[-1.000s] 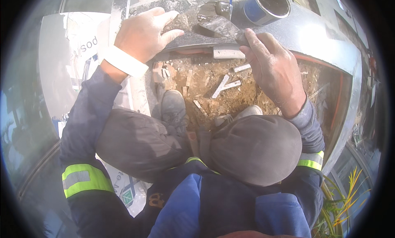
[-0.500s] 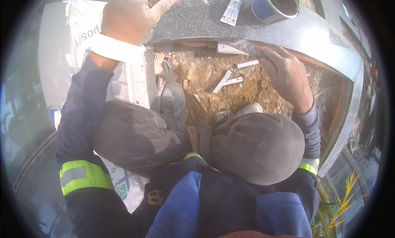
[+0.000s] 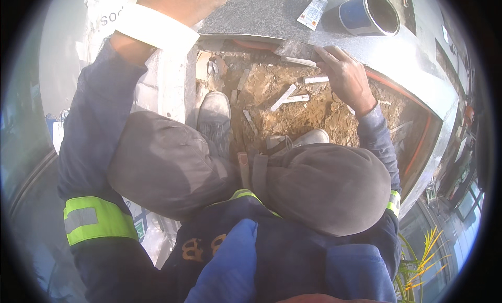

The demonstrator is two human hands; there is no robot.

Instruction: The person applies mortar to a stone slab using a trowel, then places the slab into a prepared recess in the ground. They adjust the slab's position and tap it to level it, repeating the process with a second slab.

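Note:
My left hand is over the grey speckled stone slab at the top edge. Its fingers run out of the picture, so their hold is hidden. A wide white band wraps that wrist. My right hand hangs at the slab's front edge, fingers bent together around the end of a thin, flat, greyish piece. That piece looks like a scraper blade, but it is blurred. Just beneath it shows a whitish strip. On the slab lie a white tube with a blue cap and an open blue-and-white tin.
Between my knees is a dirt pit with white offcuts and rubble; my shoes stand in it. An orange strip runs under the slab's edge. White printed sheeting lies left, a yellow-green plant lower right.
My right hand has moved left and up along the slab edge with the flat greyish piece. My left hand has gone further out of the top of the picture. The view has shifted slightly.

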